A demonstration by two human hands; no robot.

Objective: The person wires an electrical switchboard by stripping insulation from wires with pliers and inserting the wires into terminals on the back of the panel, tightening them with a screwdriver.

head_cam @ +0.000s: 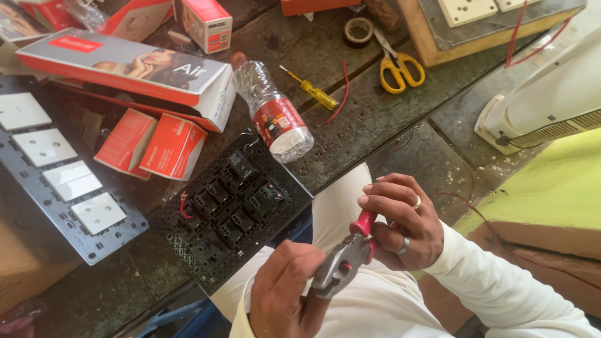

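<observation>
Your right hand (pixel 400 222) wears two smooth, shiny metal rings and grips pliers (pixel 343 263) with dull grey metal jaws and glossy red plastic handles. The switch plate (pixel 228 209) on your lap is matt black plastic with a fine grid texture. The bench (pixel 369 119) looks like rough, pitted, dark stone or concrete. On it lie a clear, glossy plastic bottle (pixel 272 116), red and white cardboard boxes (pixel 172 147) with a slight sheen, and scissors (pixel 395 66) with yellow plastic handles. Your sleeves (pixel 494 285) are soft, matt white cloth. The white sockets (pixel 97 213) look like smooth plastic.
</observation>
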